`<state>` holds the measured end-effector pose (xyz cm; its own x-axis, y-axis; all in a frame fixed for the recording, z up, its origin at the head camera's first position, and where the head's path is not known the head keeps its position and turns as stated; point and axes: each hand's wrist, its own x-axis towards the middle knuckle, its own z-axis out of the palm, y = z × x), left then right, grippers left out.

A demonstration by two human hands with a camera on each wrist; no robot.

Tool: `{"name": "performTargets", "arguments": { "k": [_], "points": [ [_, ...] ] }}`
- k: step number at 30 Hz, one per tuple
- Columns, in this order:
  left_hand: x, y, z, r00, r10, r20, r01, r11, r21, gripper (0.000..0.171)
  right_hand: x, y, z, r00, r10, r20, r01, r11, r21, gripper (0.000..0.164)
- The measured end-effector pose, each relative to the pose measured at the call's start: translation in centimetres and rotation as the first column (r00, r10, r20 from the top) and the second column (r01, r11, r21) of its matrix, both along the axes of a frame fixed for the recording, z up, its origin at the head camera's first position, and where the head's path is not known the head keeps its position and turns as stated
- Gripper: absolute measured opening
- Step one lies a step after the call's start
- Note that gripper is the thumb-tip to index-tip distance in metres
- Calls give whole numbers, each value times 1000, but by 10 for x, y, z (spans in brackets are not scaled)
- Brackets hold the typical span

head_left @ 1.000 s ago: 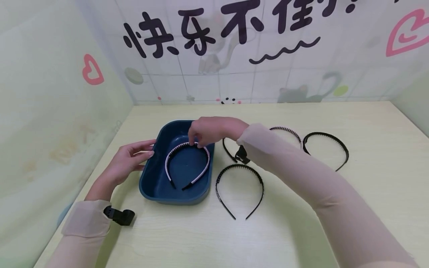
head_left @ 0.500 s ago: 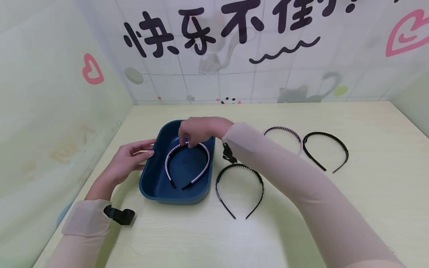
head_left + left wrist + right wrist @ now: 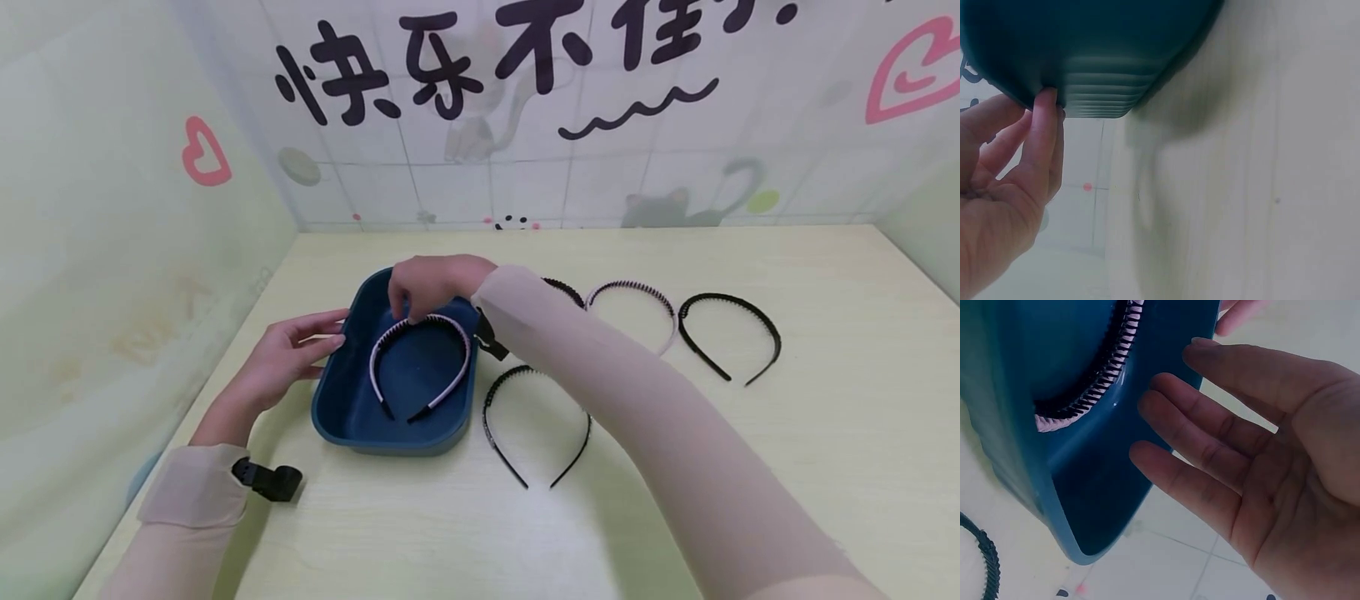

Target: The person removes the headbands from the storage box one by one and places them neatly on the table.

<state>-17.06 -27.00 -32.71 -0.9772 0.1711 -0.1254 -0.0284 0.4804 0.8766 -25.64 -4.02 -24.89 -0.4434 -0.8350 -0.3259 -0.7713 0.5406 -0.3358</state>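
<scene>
Head: pink headband [image 3: 372, 372] sits in blue bin [image 3: 390, 447]; right hand [image 3: 429, 283] right at it, might snag it lifting out. Left wrist: left hand [image 3: 1013, 181], fingers fairly straight against bin; extra push could slide it. Right wrist: right hand's fingers spread, gripping nothing.

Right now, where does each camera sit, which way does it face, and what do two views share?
Head: worn on the head, facing forward and down at the bin and table; the left hand, right hand and sleeves show.
Left wrist: on that wrist, facing the bin's side; the left hand shows, touching it.
Right wrist: on that wrist, facing into the bin; the right hand shows, plus a bit of the left.
Shared: head and right wrist both see the headband in the bin.
</scene>
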Motion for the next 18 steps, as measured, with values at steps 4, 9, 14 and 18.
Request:
{"name": "performTargets", "arguments": {
  "k": [4, 9, 14, 18],
  "points": [
    [0, 0, 0, 1000, -2, -1, 2, 1000, 14, 57, -5, -3, -2, 999, -43, 25, 42, 999, 3, 28],
    [-1, 0, -1, 1000, -1, -3, 2, 1000, 31, 57, -10, -7, -2, 995, -84, 49, 85, 996, -18, 26],
    [0, -1, -1, 1000, -2, -5, 2, 1000, 28, 57, -9, -16, -3, 993, -108, 40, 108, 994, -16, 30],
    [0, 0, -2, 1000, -4, -6, 4, 1000, 29, 57, -8, -24, -7, 993, -117, 32, 117, 993, -11, 33]
  ]
}}
